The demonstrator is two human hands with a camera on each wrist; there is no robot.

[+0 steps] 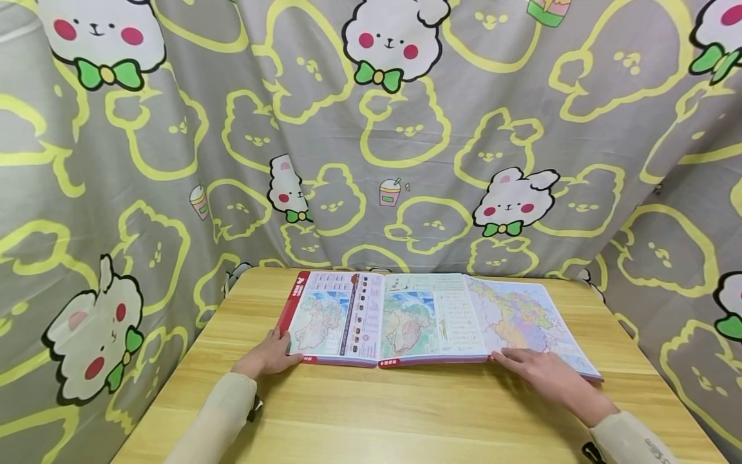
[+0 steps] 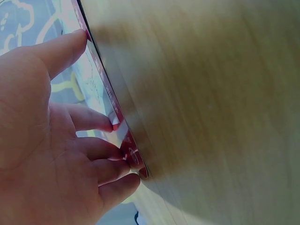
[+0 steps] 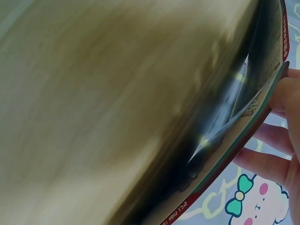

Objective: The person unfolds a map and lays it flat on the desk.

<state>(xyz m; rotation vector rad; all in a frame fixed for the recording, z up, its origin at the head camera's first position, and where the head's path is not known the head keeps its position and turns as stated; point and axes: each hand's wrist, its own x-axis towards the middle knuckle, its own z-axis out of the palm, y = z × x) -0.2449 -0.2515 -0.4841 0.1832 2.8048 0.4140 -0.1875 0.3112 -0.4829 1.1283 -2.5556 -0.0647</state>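
Note:
A long fold-out map (image 1: 414, 325) with red edge strips lies across the far part of the table. Its left and middle panels carry relief maps and text; the right panel (image 1: 516, 316) shows regions in pale colours. My left hand (image 1: 269, 356) rests at the map's near left corner. In the left wrist view, its fingertips (image 2: 115, 124) touch the red border, with the thumb further along the edge. My right hand (image 1: 545, 374) pinches the near edge where the middle and right panels meet. Seen from the right wrist, the map's edge (image 3: 225, 159) stands slightly raised, showing its underside.
The light wooden table (image 1: 371, 412) extends toward me in front of the map. A grey curtain (image 1: 406, 251) with cartoon rabbits hangs behind the table and along both sides. Dark straps (image 1: 255, 408) sit near the cuffs of the pale sleeves.

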